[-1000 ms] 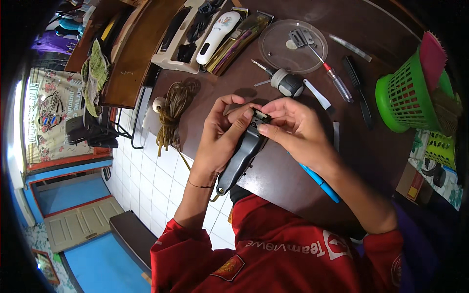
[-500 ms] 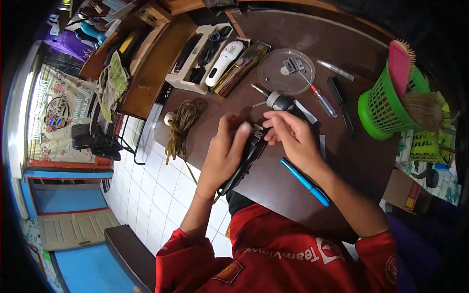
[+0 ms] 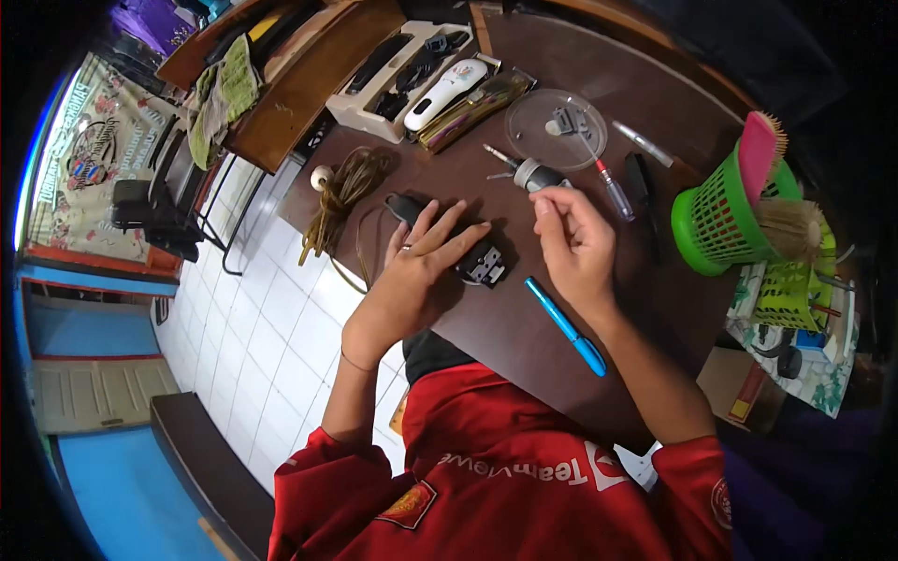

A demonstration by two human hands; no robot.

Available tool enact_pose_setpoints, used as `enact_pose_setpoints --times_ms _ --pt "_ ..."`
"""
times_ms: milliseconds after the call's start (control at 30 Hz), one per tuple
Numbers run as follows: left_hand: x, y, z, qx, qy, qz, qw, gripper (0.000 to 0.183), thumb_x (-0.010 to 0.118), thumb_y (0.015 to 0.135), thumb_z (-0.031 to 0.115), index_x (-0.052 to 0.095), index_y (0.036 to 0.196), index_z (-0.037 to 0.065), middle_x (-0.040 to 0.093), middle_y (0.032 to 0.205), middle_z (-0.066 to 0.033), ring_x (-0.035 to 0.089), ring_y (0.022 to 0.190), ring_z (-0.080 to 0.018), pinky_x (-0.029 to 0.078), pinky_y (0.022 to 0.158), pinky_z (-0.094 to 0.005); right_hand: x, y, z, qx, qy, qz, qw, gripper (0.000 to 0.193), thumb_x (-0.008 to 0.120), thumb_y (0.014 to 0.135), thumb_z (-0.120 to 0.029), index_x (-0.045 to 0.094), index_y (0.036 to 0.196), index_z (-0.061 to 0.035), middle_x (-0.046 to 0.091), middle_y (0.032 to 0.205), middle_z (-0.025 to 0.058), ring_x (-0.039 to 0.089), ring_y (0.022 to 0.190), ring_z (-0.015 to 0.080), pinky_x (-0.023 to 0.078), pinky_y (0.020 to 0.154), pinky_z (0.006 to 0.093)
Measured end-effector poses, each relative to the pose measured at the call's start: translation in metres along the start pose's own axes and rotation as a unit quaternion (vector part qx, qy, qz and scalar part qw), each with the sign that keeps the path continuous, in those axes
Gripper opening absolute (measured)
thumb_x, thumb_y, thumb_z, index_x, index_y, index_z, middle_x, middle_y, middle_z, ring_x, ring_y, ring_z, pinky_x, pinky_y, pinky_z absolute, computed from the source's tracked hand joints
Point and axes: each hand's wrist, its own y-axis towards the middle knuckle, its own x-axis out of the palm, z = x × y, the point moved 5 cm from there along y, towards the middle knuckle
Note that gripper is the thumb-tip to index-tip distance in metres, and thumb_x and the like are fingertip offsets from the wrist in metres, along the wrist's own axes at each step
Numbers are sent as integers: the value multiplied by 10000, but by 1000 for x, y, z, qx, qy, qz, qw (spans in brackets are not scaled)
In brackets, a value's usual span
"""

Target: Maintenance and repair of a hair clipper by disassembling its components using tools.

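The hair clipper (image 3: 447,236), black, lies flat on the dark brown table (image 3: 524,337), just in front of the person in the red shirt. Its long axis runs from upper left to lower right in the head view: the tail end, where the cord (image 3: 360,248) leaves it, points up and left toward the coiled brown rope (image 3: 339,192), and the blade head (image 3: 484,266) points down and right toward the blue pen (image 3: 564,324).

The left hand (image 3: 418,271) lies across the body with fingers spread and flat, pressing it down rather than gripping it. The right hand (image 3: 572,245) hovers just right of the blade end, fingers curled in with the tips pinched together; whether they hold some small part I cannot tell.

To my eye the work is at the blade head. Doing it well means keeping the left palm firm so the body cannot roll, and bringing the right fingertips in along the clipper's line, square to the blade plate. Any small piece belongs in the clear round dish (image 3: 556,129) beyond, not loose on the dark wood. The small screwdriver (image 3: 524,168) lies close by, and the green basket (image 3: 720,220) stands well apart.
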Motion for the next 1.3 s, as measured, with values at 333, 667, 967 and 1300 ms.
enact_pose_setpoints --times_ms 333,667,967,1300 --pt "8 7 -13 79 -149 33 985 664 603 644 -12 614 1300 91 456 1483 -198 287 1449 -467 145 1212 -572 7 -3 8 -31 -81 -63 994 104 589 973 -44 666 1032 -8 626 804 30 582 674 83 457 589 222" --pt "6 5 -31 73 -200 -44 976 586 664 883 260 550 1406 23 399 1538 -224 221 1490 -435 52 1209 -558 22 -14 0 102 -104 -238 960 221 775 845 -98 656 1004 -1 670 832 89 634 609 127 473 530 275" --pt "0 14 -44 136 -221 -100 961 578 618 935 303 529 1419 1 412 1532 -226 263 1488 -397 44 1215 -546 25 -15 -13 7 -71 -271 960 563 920 620 -144 660 1112 -53 565 1167 66 611 765 124 495 616 256" --pt "7 54 -51 278 -208 -61 936 539 631 916 242 557 1389 -4 513 1478 -156 365 1450 -325 117 1228 -532 35 -12 -23 -244 -260 -206 911 417 809 616 63 678 998 -40 600 1021 98 603 971 304 508 823 404"
